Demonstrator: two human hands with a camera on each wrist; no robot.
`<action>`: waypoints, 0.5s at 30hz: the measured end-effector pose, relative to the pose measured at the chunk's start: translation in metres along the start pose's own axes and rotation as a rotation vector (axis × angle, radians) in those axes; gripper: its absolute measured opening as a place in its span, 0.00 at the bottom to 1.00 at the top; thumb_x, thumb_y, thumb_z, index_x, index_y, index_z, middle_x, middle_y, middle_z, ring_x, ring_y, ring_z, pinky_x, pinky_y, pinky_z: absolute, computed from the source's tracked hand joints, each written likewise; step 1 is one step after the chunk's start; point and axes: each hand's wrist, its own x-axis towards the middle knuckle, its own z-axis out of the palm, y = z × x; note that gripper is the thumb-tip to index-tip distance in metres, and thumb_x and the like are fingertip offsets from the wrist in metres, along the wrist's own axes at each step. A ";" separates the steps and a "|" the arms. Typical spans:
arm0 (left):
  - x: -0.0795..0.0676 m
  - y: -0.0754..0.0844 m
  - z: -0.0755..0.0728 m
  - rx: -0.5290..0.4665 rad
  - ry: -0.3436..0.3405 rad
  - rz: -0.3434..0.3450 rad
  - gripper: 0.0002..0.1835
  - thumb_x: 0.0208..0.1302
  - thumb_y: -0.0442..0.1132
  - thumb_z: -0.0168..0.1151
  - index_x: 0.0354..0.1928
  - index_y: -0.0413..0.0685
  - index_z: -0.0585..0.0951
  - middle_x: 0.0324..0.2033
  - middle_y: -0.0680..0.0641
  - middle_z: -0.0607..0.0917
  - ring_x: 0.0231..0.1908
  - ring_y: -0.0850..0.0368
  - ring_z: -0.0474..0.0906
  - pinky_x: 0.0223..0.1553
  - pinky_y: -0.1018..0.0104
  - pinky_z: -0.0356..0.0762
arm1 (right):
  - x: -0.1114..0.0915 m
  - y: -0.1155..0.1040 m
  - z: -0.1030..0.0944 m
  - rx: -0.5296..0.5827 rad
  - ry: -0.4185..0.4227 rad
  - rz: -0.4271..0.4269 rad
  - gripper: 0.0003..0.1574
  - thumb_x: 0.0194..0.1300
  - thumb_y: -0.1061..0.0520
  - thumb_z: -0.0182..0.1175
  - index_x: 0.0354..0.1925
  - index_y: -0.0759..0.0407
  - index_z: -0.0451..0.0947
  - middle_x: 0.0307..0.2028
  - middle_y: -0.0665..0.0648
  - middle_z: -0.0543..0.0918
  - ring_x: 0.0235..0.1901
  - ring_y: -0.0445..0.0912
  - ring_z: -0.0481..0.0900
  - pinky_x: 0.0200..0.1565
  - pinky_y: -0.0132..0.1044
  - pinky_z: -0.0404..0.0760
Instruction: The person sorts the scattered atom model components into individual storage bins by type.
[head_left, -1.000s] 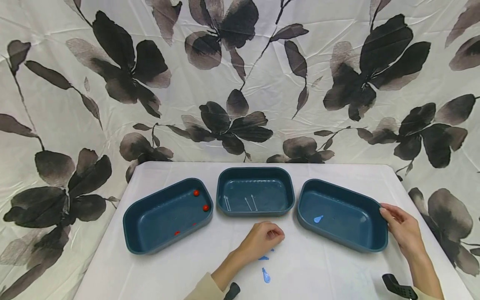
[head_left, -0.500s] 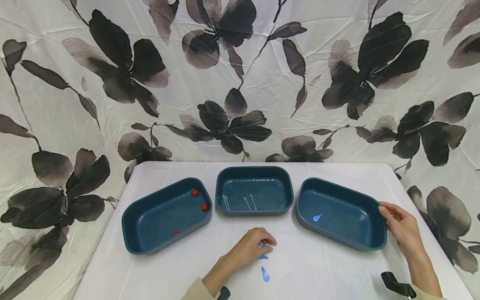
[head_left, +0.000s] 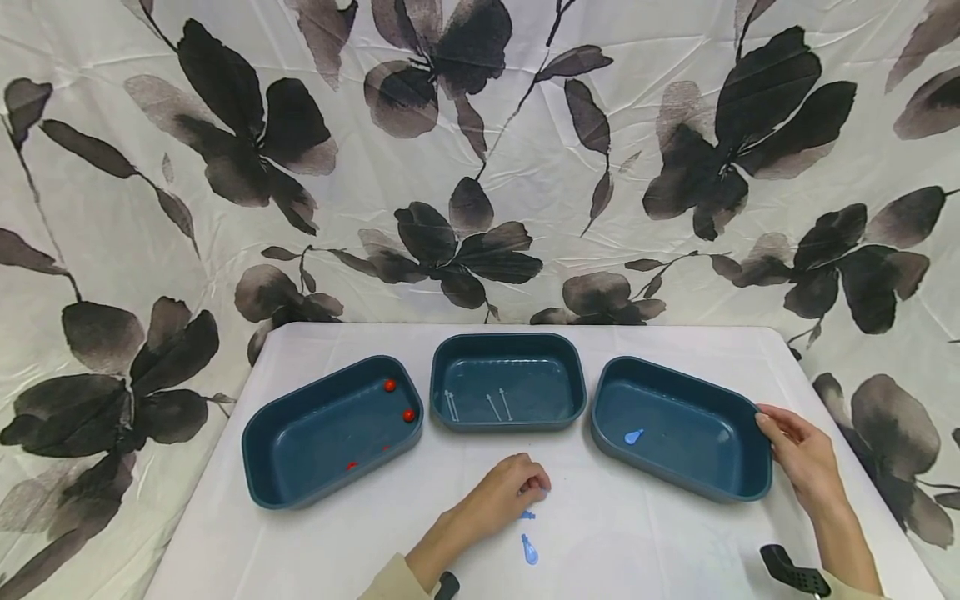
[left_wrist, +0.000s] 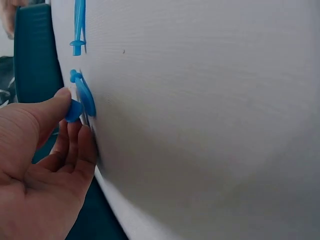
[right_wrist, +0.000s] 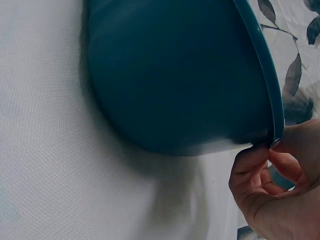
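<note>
Three teal tubs stand in a row on the white table [head_left: 615, 542]. Red beads lie in the left tub [head_left: 300, 487], thin white pins in the middle tub [head_left: 507, 343] and one blue pin [head_left: 633, 436] in the right tub [head_left: 675, 483]. My left hand [head_left: 542, 487] rests on the table in front of the middle tub. Its thumb and curled fingers pinch the head of a blue pin [left_wrist: 80, 97], as the left wrist view shows my left hand [left_wrist: 67, 115] up close. My right hand [head_left: 768, 425] grips the right tub's far rim [right_wrist: 272, 100] with curled fingers [right_wrist: 250, 160].
Two more blue pins [head_left: 529, 548] lie loose on the cloth just in front of my left hand; one blue pin [left_wrist: 79, 25] shows beyond the thumb. A black strap [head_left: 795, 571] sits at my right wrist. A flower-print cloth hangs behind the table.
My left hand drew slightly back toward me and left, and its fingers closed on a blue pin on the cloth. My right hand stayed on the tub's rim.
</note>
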 end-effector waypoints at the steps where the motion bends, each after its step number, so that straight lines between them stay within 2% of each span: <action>1: 0.000 0.000 0.000 -0.005 0.008 0.006 0.03 0.69 0.30 0.66 0.40 0.44 0.86 0.30 0.57 0.76 0.34 0.68 0.71 0.40 0.78 0.75 | 0.000 0.000 0.000 0.000 0.001 0.000 0.40 0.76 0.38 0.56 0.69 0.67 0.69 0.42 0.34 0.73 0.36 0.23 0.72 0.35 0.18 0.78; 9: 0.010 0.004 0.000 -0.030 0.084 0.067 0.02 0.71 0.30 0.65 0.41 0.43 0.84 0.33 0.55 0.79 0.35 0.70 0.73 0.41 0.78 0.77 | -0.003 0.001 0.002 0.024 0.010 -0.060 0.37 0.76 0.41 0.57 0.67 0.69 0.71 0.39 0.29 0.73 0.38 0.23 0.73 0.35 0.19 0.78; 15: 0.022 0.014 -0.002 -0.017 0.098 0.081 0.03 0.72 0.30 0.63 0.44 0.43 0.83 0.34 0.54 0.80 0.35 0.68 0.72 0.40 0.78 0.76 | -0.002 0.002 0.001 0.010 0.009 -0.051 0.38 0.76 0.40 0.57 0.67 0.68 0.71 0.39 0.29 0.72 0.38 0.23 0.72 0.35 0.19 0.78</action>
